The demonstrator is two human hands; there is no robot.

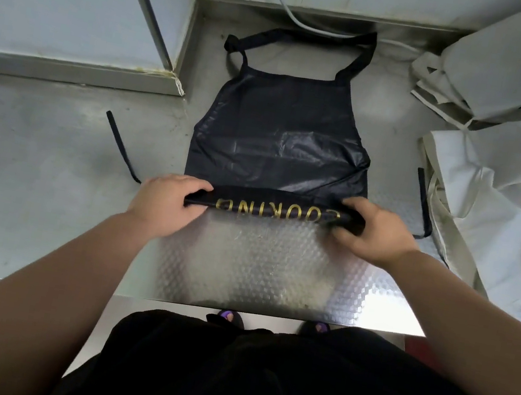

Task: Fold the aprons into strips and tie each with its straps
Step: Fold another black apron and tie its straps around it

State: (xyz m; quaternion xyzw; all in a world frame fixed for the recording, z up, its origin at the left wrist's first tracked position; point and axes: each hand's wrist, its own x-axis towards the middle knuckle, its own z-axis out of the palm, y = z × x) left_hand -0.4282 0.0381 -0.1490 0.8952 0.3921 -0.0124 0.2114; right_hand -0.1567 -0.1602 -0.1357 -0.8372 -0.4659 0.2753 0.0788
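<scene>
A black apron [283,132] lies flat on the steel bench [31,176], its neck loop [313,39] at the far side and its near end rolled into a strip showing gold lettering. The left hand [165,202] and right hand [373,233] each curl round one end of that strip, thumbs apparently tucked beneath. Pale cloth [498,168] is heaped to the right.
</scene>
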